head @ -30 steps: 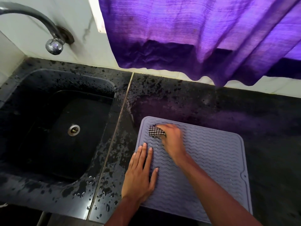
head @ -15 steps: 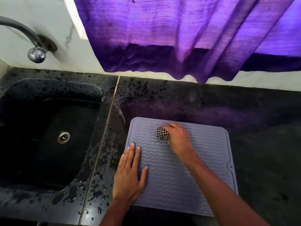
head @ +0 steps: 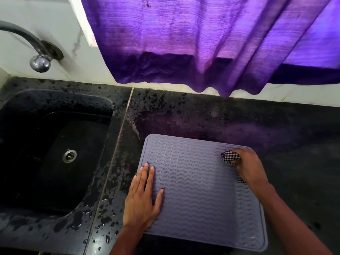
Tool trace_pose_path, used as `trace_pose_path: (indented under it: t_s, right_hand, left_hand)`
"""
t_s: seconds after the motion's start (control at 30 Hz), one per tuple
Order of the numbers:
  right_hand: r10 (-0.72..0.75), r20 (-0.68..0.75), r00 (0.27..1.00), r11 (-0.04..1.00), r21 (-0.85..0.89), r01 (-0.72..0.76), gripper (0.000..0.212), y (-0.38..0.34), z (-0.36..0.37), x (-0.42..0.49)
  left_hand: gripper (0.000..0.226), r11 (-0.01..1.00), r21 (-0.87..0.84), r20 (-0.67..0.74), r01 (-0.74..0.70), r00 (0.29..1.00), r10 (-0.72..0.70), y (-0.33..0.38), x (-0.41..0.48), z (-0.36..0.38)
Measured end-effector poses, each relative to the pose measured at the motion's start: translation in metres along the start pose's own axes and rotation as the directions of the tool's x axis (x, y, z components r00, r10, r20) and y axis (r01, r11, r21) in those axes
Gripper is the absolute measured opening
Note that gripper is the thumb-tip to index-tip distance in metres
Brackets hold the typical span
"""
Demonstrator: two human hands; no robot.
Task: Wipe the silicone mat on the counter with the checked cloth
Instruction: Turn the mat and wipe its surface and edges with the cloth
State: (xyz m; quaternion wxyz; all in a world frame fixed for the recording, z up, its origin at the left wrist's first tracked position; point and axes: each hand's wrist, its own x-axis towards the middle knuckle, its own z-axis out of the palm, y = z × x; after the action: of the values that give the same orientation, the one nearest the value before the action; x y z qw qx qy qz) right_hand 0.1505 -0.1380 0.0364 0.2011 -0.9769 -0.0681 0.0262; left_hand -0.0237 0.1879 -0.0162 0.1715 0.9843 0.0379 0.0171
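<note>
- Mat lies flat on the counter, just right of the sink, with one hand on its near-left part and the other at its far-right corner.
- Tap: curved metal with a shiny rounded end, coming off the white wall far to the left of the fingers.
- Sink: glossy black basin with rounded corners and a round metal drain, left of the left hand. Water drops bead on the rim beside that hand.
- Left hand: palm down, fingers straight and close together, thumb spread to the right. It presses flat on the mat's left edge and holds nothing; its outer side reaches just past that edge.
- Between the two hands the mat shows grey-lilac silicone with wavy ridges, a raised rim and rounded corners.
- Cloth: small black-and-white check, bunched up. It pokes out to the left of the right fingers and touches the mat.
- Right hand: knuckles up, fingers curled round the cloth, slightly blurred.
- Curtain: purple woven fabric in folds with a darker hem, hanging beyond the fingers.
- Right of the right hand the counter is dark, matte, speckled stone.
</note>
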Motion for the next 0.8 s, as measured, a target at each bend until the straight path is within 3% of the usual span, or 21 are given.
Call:
trace_pose_path:
  t_s: [0.1,0.2,0.37,0.47,0.8]
  right_hand:
    - [-0.005,-0.044,0.999,0.991,0.13,0.01,0.03,-0.02,0.002,0.001]
    - [-0.132,-0.073,0.988,0.968,0.205,0.145,0.03,-0.065,0.018,0.004]
    - [-0.239,0.001,0.971,0.971,-0.004,0.239,0.055,-0.112,0.059,-0.005]
    - [-0.25,-0.005,0.968,0.968,-0.034,0.25,0.062,-0.098,0.063,-0.013]
    - [-0.097,-0.003,0.995,0.99,-0.103,0.096,0.063,-0.024,0.022,-0.02]
  left_hand:
    - [0.076,1.0,0.003,0.009,-0.002,1.0,0.002,0.0,0.0,0.0]
    - [0.076,1.0,0.007,0.011,-0.001,1.0,0.001,0.001,0.0,-0.001]
    - [0.075,0.999,-0.035,0.009,0.006,1.0,-0.005,0.001,0.001,-0.003]
    - [0.075,0.997,-0.075,0.002,0.016,1.0,-0.016,0.0,0.001,-0.003]
    - [0.074,0.994,-0.104,-0.021,0.021,1.0,-0.023,-0.001,0.002,0.0]
